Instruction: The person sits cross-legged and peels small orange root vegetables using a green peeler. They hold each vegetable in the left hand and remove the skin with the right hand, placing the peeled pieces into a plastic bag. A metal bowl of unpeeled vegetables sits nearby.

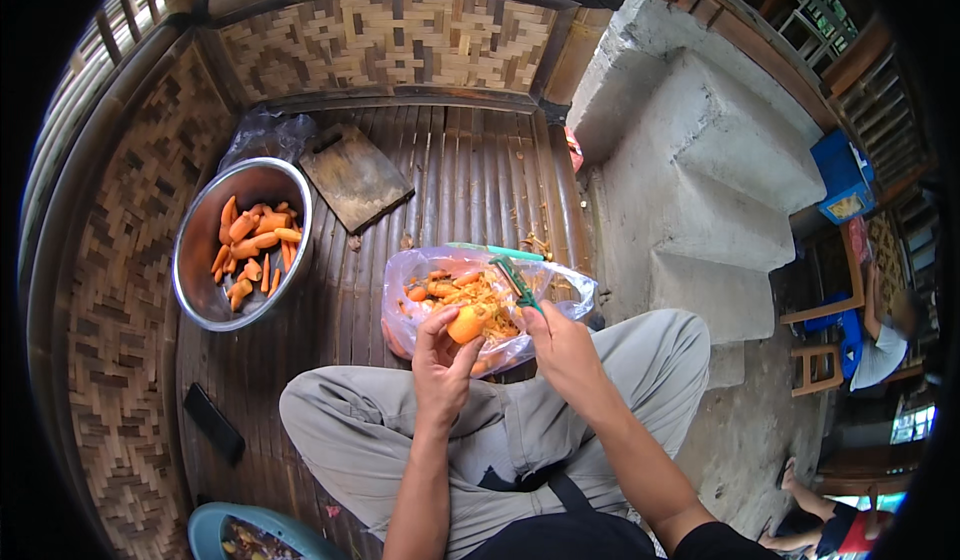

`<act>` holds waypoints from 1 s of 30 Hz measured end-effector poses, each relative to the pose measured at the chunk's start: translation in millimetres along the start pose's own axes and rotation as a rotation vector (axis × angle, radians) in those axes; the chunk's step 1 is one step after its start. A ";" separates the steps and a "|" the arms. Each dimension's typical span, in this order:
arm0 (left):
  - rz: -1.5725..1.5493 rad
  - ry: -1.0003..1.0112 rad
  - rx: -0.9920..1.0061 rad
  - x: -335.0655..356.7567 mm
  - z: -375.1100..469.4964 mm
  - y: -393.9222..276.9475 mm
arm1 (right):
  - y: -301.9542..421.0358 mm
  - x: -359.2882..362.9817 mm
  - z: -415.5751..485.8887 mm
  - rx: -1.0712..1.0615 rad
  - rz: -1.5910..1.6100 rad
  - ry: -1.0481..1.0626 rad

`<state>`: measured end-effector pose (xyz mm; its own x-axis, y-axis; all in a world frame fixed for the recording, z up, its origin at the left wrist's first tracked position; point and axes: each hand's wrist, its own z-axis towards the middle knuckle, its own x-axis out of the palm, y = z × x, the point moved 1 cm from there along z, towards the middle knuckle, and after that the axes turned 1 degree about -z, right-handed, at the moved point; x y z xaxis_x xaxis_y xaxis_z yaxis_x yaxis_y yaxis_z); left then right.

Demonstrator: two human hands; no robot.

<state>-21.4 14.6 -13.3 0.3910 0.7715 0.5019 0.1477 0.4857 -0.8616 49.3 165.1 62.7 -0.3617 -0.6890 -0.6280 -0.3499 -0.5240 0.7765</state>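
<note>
Between the thumb and fingers of my left hand (444,365) is a carrot piece (469,324), orange and thick. My right hand (559,346) grips a green peeler (516,282), its head just above and to the right of the carrot, apart from it. Below both hands a clear plastic bag (397,290) lies spread, holding orange peelings (499,320) and several carrots (442,288). A knife with a turquoise handle (502,250) rests along the bag's far edge. To the left stands a metal bowl (184,282) with several peeled carrots (251,241) inside.
A wooden cutting board (356,177) lies beyond the bowl, near a crumpled plastic bag (266,136). A black phone (214,423) and a teal basin (206,530) are at my left. Woven bamboo walls (397,42) border the slatted floor; concrete steps (705,207) rise right. Two people are farther right.
</note>
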 end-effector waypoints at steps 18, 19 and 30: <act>0.023 0.005 -0.149 2.4 0.6 4.2 | -3.8 0.0 -23.9 0.024 0.051 0.109; 0.043 0.027 -0.166 0.7 1.1 5.2 | -4.2 -0.2 -24.7 -0.003 0.056 0.108; 0.525 0.091 -0.068 4.8 -4.4 -3.3 | -6.6 12.9 -34.5 -0.073 0.029 0.192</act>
<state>-16.0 14.9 -8.4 0.5052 0.8630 -0.0042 -0.0314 0.0135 -0.9994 76.7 142.4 51.2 -0.1970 -0.7833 -0.5896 -0.2761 -0.5327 0.8000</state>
